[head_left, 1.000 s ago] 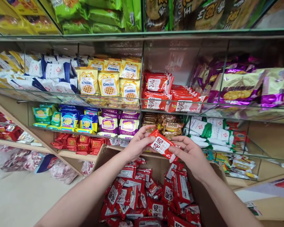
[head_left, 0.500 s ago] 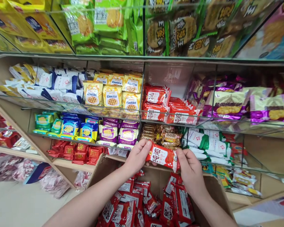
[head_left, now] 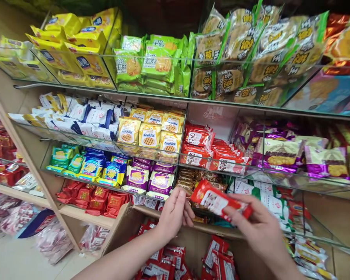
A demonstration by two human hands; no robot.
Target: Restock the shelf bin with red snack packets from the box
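Observation:
My right hand (head_left: 255, 223) grips a red biscuit packet (head_left: 214, 200) by its right end, between thumb and fingers. The packet tilts, its left end raised near my left hand. My left hand (head_left: 176, 212) is off the packet, fingers loosely curled and apart, with nothing in it. Below both hands stands an open cardboard box (head_left: 119, 225) with many red packets (head_left: 175, 256) in it. Matching red packets (head_left: 196, 155) are stacked on the middle shelf, just above my hands.
Glass strips front the shelves (head_left: 151, 99). Yellow cookie packs (head_left: 150, 134) sit left of the red stacks, purple biscuit packs (head_left: 277, 153) right. Green packs (head_left: 160, 62) fill the shelf above. Blue and purple packs (head_left: 91, 163) lie lower left. Bagged goods (head_left: 49, 237) rest on the floor.
My left hand has let go of the red packet, which both hands held before. My right hand has turned and tilted the packet. The view has shifted up, showing more of the top shelf.

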